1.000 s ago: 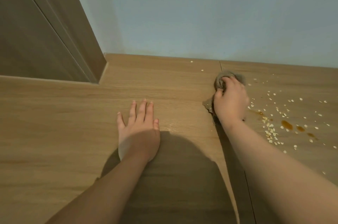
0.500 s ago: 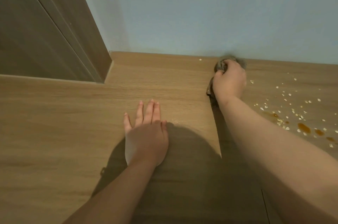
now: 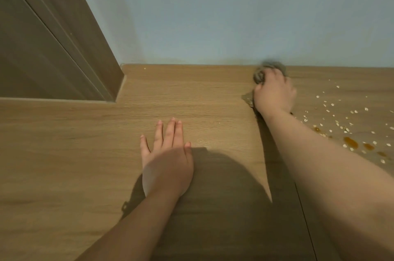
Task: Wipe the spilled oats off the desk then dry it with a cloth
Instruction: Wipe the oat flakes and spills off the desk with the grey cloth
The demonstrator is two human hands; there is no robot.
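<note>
Grey cloth (image 3: 259,75), wood-grain brown desk (image 3: 191,100)

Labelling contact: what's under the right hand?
A bunched grey cloth, poking out beyond the right hand toward the wall and at its left edge. What lies beneath the cloth on the desk is hidden.

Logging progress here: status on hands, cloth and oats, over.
Right hand grips cloth at the wall. Left hand flat on desk. Oats and brown drops unwiped, right of cloth.

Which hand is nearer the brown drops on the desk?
Right. The right hand, gripping the cloth, is up-left of the brown drops; the left hand lies flat farther left.
</note>
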